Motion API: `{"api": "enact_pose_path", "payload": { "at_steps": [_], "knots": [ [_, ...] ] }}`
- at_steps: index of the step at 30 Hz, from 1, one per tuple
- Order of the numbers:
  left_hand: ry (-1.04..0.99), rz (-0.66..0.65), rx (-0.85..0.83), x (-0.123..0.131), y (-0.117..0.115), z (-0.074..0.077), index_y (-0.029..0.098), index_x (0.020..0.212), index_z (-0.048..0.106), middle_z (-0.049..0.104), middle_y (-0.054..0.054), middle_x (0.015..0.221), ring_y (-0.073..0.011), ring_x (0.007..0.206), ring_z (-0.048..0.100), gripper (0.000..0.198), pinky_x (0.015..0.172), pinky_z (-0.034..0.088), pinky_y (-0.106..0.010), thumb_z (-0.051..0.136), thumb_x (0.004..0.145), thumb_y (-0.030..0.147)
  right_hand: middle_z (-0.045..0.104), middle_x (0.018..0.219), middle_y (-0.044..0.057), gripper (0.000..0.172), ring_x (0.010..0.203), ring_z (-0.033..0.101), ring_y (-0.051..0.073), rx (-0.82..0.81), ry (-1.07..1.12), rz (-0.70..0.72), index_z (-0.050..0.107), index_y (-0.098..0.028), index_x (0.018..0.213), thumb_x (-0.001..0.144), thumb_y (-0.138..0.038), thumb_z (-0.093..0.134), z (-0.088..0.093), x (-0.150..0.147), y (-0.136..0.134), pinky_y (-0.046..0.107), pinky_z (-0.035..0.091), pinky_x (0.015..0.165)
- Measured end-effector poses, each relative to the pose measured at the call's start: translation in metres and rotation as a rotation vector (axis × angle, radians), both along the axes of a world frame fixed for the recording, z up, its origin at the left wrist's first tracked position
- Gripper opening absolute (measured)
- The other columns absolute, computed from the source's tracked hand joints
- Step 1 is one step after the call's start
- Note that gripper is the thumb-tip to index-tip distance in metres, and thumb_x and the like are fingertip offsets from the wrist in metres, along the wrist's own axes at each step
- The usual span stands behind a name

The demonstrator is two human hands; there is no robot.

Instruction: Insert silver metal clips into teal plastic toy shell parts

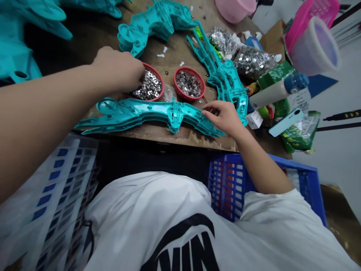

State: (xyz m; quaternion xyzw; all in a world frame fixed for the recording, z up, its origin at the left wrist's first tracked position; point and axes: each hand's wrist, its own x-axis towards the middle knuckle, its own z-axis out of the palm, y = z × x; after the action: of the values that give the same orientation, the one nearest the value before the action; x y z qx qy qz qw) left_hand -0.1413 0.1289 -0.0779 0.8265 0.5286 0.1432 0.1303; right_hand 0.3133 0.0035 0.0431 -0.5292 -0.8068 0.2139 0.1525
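Note:
A long teal plastic part (146, 114) lies across the front of the wooden table (175, 137). My right hand (224, 117) rests on its right end, fingers bent and pressing it down. My left hand (120, 69) reaches into a red bowl (158, 77) of small shiny metal pieces, fingers curled and pinched into the pile; what they hold is hidden. A second red bowl (188, 82) with darker metal pieces sits just right of it.
More teal parts lie behind (158, 20) and to the right (222, 73). Bags of metal pieces (251, 62), a glue bottle (279, 90), a phone (286, 122), and pink containers (235, 9) crowd the right. A blue crate (307, 180) sits below the table edge.

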Motion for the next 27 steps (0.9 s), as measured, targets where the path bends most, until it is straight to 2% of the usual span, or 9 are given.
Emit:
{"api": "enact_pose_path", "payload": {
  "at_steps": [2,5,8,13,18,21,23,25,27],
  "knots": [
    [0.038,0.058,-0.038,0.005,-0.008,0.011,0.037,0.096,0.089,0.070,-0.010,0.087,-0.0366,0.118,0.060,0.081,0.116,0.052,-0.077,0.054,0.101,0.110,0.092,0.100,0.009,0.018,0.083,0.075,0.028,-0.004,-0.003,0.007,0.098,-0.025,0.111,0.105,-0.041,0.091,-0.002,0.001,0.002,0.046,0.067,0.091],
    [0.124,0.186,-0.159,0.013,-0.023,0.030,0.036,0.124,0.096,0.079,-0.010,0.113,-0.0352,0.122,0.061,0.089,0.121,0.054,-0.075,0.047,0.104,0.107,0.092,0.099,0.009,0.017,0.084,0.076,0.028,0.001,-0.018,0.017,0.099,-0.026,0.111,0.105,-0.038,0.090,-0.003,0.001,0.004,0.046,0.066,0.091],
    [0.132,0.212,-0.176,0.019,-0.033,0.045,0.038,0.146,0.095,0.081,-0.008,0.128,-0.0327,0.124,0.059,0.090,0.123,0.056,-0.068,0.041,0.111,0.101,0.092,0.101,0.008,0.015,0.086,0.078,0.028,0.016,-0.017,0.037,0.099,-0.025,0.110,0.105,-0.034,0.088,-0.003,0.001,0.005,0.046,0.066,0.092],
    [0.107,0.206,-0.079,0.029,-0.042,0.068,0.037,0.147,0.096,0.088,-0.002,0.131,-0.0301,0.108,0.057,0.078,0.108,0.059,-0.055,0.046,0.117,0.089,0.091,0.102,0.008,0.015,0.093,0.080,0.029,0.025,-0.012,0.031,0.099,-0.026,0.113,0.108,-0.030,0.085,0.000,-0.002,0.004,0.045,0.066,0.095],
    [0.014,0.210,-0.046,0.031,-0.041,0.071,0.030,0.159,0.086,0.092,0.007,0.151,-0.0271,0.126,0.069,0.073,0.120,0.062,-0.051,0.045,0.124,0.080,0.092,0.103,0.008,0.014,0.094,0.081,0.030,0.004,-0.028,0.043,0.098,-0.028,0.111,0.109,-0.029,0.085,0.001,-0.003,0.006,0.047,0.067,0.101],
    [-0.218,0.080,0.031,0.039,-0.036,0.065,0.026,0.148,0.088,0.096,0.003,0.135,-0.0239,0.118,0.075,0.069,0.123,0.067,-0.048,0.065,0.119,0.084,0.093,0.108,0.009,0.014,0.096,0.082,0.029,-0.001,-0.026,0.064,0.098,-0.028,0.111,0.109,-0.028,0.084,0.002,-0.006,0.005,0.048,0.069,0.105],
    [-0.460,-0.040,0.163,0.055,-0.043,0.067,0.025,0.132,0.090,0.097,0.000,0.120,-0.0216,0.107,0.079,0.062,0.113,0.073,-0.043,0.086,0.111,0.083,0.095,0.117,0.009,0.015,0.101,0.084,0.030,0.006,0.004,0.059,0.098,-0.028,0.119,0.109,-0.032,0.087,0.005,-0.014,-0.001,0.048,0.071,0.106],
    [-0.646,-0.107,0.336,0.078,-0.062,0.077,0.026,0.117,0.088,0.097,0.000,0.113,-0.0199,0.100,0.084,0.052,0.099,0.076,-0.038,0.096,0.109,0.076,0.095,0.130,0.009,0.030,0.111,0.087,0.030,0.011,0.077,0.030,0.096,-0.029,0.138,0.112,-0.041,0.090,0.012,-0.026,-0.013,0.045,0.073,0.106],
    [-0.699,-0.163,0.475,0.102,-0.091,0.092,0.027,0.112,0.087,0.098,-0.002,0.113,-0.0213,0.100,0.090,0.041,0.094,0.076,-0.038,0.089,0.118,0.067,0.093,0.142,0.009,0.049,0.123,0.088,0.030,0.012,0.160,-0.008,0.089,-0.031,0.161,0.115,-0.050,0.091,0.021,-0.040,-0.027,0.043,0.075,0.107]
  ]
}}
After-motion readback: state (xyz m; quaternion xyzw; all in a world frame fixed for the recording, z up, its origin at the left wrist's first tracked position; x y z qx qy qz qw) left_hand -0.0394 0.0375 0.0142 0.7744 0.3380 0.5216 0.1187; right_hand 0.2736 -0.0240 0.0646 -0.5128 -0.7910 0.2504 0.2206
